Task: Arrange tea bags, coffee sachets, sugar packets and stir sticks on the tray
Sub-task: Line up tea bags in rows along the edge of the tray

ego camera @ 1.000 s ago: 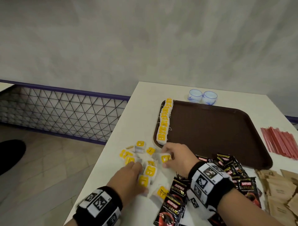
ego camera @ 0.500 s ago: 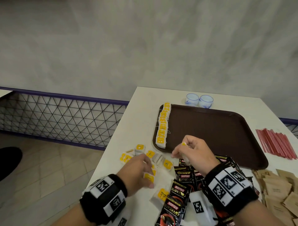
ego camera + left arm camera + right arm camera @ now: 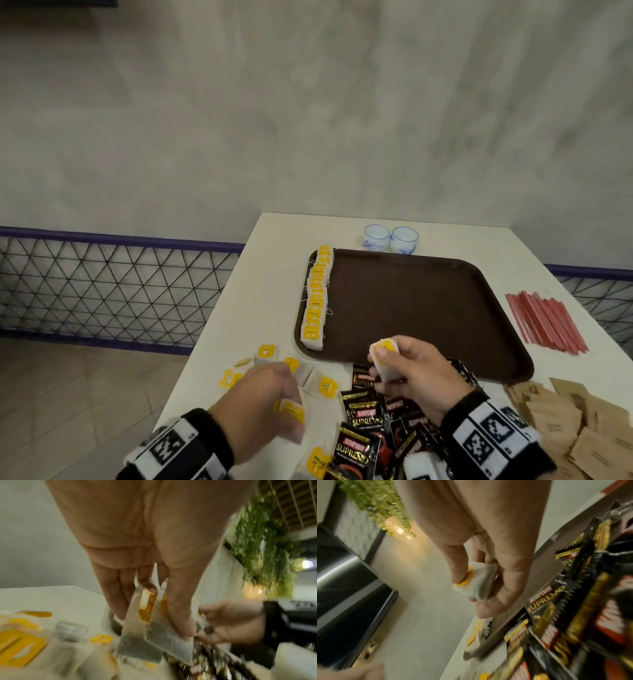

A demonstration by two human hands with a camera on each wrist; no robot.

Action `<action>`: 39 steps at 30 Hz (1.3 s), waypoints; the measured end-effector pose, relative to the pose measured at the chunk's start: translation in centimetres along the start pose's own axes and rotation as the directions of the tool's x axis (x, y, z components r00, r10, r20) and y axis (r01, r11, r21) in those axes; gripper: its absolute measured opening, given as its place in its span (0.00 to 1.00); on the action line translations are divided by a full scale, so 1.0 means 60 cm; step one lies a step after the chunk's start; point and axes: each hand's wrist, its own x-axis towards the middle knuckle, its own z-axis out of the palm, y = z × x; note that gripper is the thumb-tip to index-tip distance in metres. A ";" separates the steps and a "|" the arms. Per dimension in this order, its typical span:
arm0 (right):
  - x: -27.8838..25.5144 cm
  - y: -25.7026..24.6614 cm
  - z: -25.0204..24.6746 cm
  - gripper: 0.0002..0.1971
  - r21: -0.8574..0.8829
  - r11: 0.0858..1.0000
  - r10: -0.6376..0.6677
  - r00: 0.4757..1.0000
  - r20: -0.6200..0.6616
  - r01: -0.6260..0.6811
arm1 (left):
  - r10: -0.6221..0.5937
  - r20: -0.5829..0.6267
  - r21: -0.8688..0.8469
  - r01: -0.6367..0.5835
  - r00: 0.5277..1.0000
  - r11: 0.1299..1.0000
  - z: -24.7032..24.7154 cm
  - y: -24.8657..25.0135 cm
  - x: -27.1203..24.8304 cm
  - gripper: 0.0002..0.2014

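Tea bags (image 3: 317, 296) stand in a single overlapping row along the left edge of the brown tray (image 3: 428, 308), running from the upper middle of the head view down toward its centre. The row's long axis follows that left rim; its near end stops short of the tray's near-left corner.

Right hand (image 3: 416, 371) hovers over the tray's near rim, just right of and below the row's near end. Thumb and fingers are curled round a small stack of tea bags (image 3: 477, 582), yellow tags outward.

Left hand (image 3: 263, 404) sits lower left, over the loose tea bags (image 3: 267, 354) on the white table (image 3: 274, 274). Its fingers (image 3: 113, 588) and thumb pinch two bags (image 3: 154, 628) hanging downward.

Judgement: the right hand is nearer the tray. The open slot lies up and left of its fingers, so its stack would extend the row if set down aligned with it.

Coffee sachets (image 3: 363, 414), brown sugar packets (image 3: 575, 421) and red stir sticks (image 3: 544, 322) lie off the tray.
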 end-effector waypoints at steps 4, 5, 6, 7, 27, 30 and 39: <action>0.074 -0.032 -0.028 0.11 0.001 0.998 0.055 0.993 -0.101 -0.056 | 0.038 -0.039 -0.192 -0.045 0.999 0.980 -0.038 0.006 0.009 0.08; 0.096 -0.046 -0.030 0.11 -0.049 0.998 0.025 0.988 -0.150 -0.032 | 0.043 -0.058 -0.211 -0.054 0.997 0.976 -0.049 0.006 0.015 0.05; 0.121 -0.062 -0.031 0.11 -0.098 0.995 -0.032 0.979 -0.200 0.012 | 0.033 -0.081 -0.227 -0.051 0.996 0.973 -0.056 0.002 0.022 0.05; 0.146 -0.077 -0.030 0.10 -0.136 0.988 -0.106 0.965 -0.240 0.075 | 0.020 -0.092 -0.240 -0.041 0.996 0.970 -0.064 0.000 0.028 0.07; 0.562 -0.149 0.006 0.13 -0.524 0.850 -0.123 0.946 -0.300 -0.055 | -0.091 -0.086 -0.307 0.061 0.992 0.950 -0.082 -0.079 0.218 0.06; 0.566 -0.143 0.008 0.08 -0.550 0.832 -0.106 0.953 -0.282 -0.070 | -0.123 -0.101 -0.302 0.087 0.987 0.949 -0.078 -0.082 0.223 0.07; 0.540 -0.155 0.005 0.15 -0.524 0.850 -0.105 0.955 -0.279 -0.059 | -0.153 -0.161 -0.360 0.086 0.975 0.929 -0.077 -0.073 0.241 0.07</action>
